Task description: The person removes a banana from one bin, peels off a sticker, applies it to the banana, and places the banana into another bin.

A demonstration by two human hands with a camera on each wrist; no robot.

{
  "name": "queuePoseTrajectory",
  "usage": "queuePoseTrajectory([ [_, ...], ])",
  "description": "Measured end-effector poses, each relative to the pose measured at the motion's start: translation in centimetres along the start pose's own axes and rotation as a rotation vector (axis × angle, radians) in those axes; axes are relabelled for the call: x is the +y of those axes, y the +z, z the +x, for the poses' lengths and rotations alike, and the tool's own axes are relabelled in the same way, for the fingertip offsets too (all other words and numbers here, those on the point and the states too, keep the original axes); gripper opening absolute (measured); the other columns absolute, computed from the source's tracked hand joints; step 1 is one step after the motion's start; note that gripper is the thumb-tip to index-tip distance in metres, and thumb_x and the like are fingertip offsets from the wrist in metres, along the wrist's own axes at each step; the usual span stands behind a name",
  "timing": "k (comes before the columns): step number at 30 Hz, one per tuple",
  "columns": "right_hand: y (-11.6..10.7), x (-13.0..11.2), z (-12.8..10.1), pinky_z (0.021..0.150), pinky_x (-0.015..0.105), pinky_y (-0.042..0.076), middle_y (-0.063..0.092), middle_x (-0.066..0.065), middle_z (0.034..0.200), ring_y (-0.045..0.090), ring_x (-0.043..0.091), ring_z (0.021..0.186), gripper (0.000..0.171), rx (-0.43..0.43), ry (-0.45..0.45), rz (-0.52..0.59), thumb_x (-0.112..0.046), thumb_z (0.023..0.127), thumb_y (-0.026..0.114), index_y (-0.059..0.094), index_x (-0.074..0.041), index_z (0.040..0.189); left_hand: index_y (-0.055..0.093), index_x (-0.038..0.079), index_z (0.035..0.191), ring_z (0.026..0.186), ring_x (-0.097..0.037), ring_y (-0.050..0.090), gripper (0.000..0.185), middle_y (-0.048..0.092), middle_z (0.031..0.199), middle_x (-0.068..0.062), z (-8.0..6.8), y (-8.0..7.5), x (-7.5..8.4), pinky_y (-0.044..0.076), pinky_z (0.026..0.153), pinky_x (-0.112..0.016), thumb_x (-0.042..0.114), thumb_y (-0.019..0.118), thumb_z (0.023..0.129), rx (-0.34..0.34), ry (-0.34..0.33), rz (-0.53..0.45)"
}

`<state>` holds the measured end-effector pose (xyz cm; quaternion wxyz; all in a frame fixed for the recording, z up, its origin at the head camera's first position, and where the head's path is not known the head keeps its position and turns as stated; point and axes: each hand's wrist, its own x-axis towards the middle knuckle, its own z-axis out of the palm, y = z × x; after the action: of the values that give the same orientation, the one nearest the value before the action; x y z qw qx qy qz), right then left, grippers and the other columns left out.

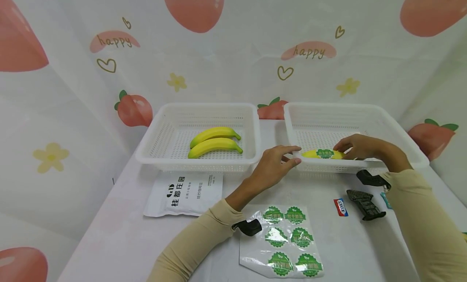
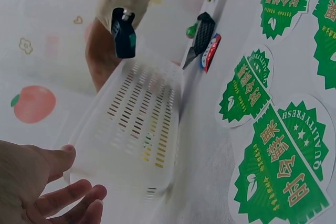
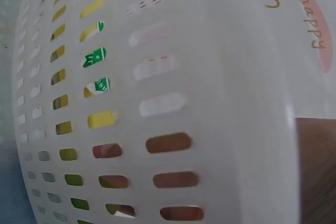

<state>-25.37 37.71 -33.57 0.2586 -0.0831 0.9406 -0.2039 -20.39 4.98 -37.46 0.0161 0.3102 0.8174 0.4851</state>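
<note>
Right basket (image 1: 328, 164): labelled banana (image 1: 322, 153) lies inside, along the near wall. Right hand (image 1: 365, 147): fingers curled around the banana's right end. Left hand (image 1: 271, 164): fingers loosely parted, no grip evident, at the basket's near left corner.
</note>
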Motion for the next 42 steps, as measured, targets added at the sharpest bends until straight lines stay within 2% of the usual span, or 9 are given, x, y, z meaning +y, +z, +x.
queuePoseTrajectory([
  [5,0.2,-0.5,-0.9,0.089,0.058,0.06,0.057,0.04,0.14,0.063,0.052,0.122,0.053,0.074,-0.056,0.01,-0.013,0.101,0.07,0.052,0.013,0.143,0.067,0.012,0.144,0.102,-0.012,0.072,0.042,0.07,0.134,-0.006,0.0,0.0,0.0,0.054,0.08,-0.014,0.021,0.071,0.104,0.005,0.004,0.005],
  [9,1.0,-1.6,-2.4,0.092,0.062,0.057,0.065,0.033,0.134,0.064,0.051,0.121,0.05,0.228,-0.11,-0.031,-0.024,0.105,0.067,0.057,0.009,0.142,0.067,0.01,0.144,0.1,-0.012,0.072,0.041,0.071,0.132,-0.007,-0.1,0.1,0.1,0.054,0.079,-0.014,0.02,0.071,0.104,0.007,0.01,0.012],
  [13,2.6,-3.1,-4.2,0.096,0.071,0.049,0.066,0.029,0.136,0.059,0.053,0.126,0.049,0.356,-0.127,-0.055,-0.036,0.109,0.06,0.062,-0.001,0.142,0.067,0.01,0.144,0.101,-0.012,0.072,0.041,0.07,0.134,-0.007,-0.1,0.1,0.2,0.054,0.079,-0.014,0.02,0.071,0.104,0.006,0.007,0.012],
  [20,6.4,-4.7,-6.1,0.102,0.076,0.043,0.056,0.032,0.148,0.052,0.056,0.132,0.052,0.457,-0.183,-0.005,-0.039,0.113,0.05,0.06,0.002,0.144,0.066,0.013,0.145,0.103,-0.011,0.072,0.042,0.069,0.14,-0.005,-0.1,0.0,0.4,0.054,0.079,-0.013,0.021,0.071,0.104,0.0,0.002,0.029],
  [26,8.4,-4.7,-6.2,0.104,0.073,0.036,0.062,0.034,0.14,0.052,0.057,0.132,0.054,0.542,-0.223,-0.107,-0.037,0.115,0.046,0.061,0.006,0.142,0.058,0.015,0.153,0.11,-0.013,0.072,0.051,0.065,0.144,-0.005,-0.6,-0.2,0.4,0.054,0.085,-0.015,0.026,0.07,0.105,-0.048,-0.002,0.077],
  [30,8.8,-4.7,-6.0,0.102,0.069,0.034,0.064,0.032,0.138,0.052,0.056,0.132,0.055,0.572,-0.226,-0.139,-0.038,0.115,0.043,0.062,0.006,0.142,0.055,0.015,0.156,0.115,-0.015,0.071,0.053,0.064,0.146,-0.005,-2.1,-0.9,0.6,0.053,0.093,-0.018,0.028,0.068,0.106,-0.08,0.033,0.142],
  [35,8.9,-4.8,-6.0,0.1,0.067,0.035,0.064,0.033,0.137,0.053,0.055,0.13,0.056,0.584,-0.21,-0.143,-0.039,0.115,0.043,0.062,0.006,0.141,0.063,0.013,0.147,0.116,-0.017,0.07,0.044,0.068,0.137,-0.005,-5.3,-2.7,0.7,0.055,0.096,-0.023,0.024,0.07,0.105,-0.067,0.179,0.263],
  [38,9.0,-4.8,-6.0,0.099,0.066,0.035,0.063,0.034,0.137,0.052,0.055,0.13,0.057,0.586,-0.197,-0.144,-0.04,0.115,0.043,0.061,0.006,0.141,0.067,0.011,0.141,0.119,-0.017,0.068,0.039,0.07,0.132,-0.004,-7.4,-4.3,0.6,0.055,0.1,-0.026,0.021,0.072,0.103,-0.022,0.264,0.327],
  [42,9.1,-4.9,-6.0,0.099,0.065,0.035,0.061,0.036,0.139,0.051,0.056,0.131,0.058,0.583,-0.186,-0.146,-0.041,0.114,0.044,0.06,0.006,0.143,0.073,0.011,0.133,0.122,-0.019,0.067,0.033,0.073,0.128,-0.003,-9.7,-6.9,0.1,0.054,0.105,-0.033,0.018,0.075,0.101,0.095,0.32,0.443],
])
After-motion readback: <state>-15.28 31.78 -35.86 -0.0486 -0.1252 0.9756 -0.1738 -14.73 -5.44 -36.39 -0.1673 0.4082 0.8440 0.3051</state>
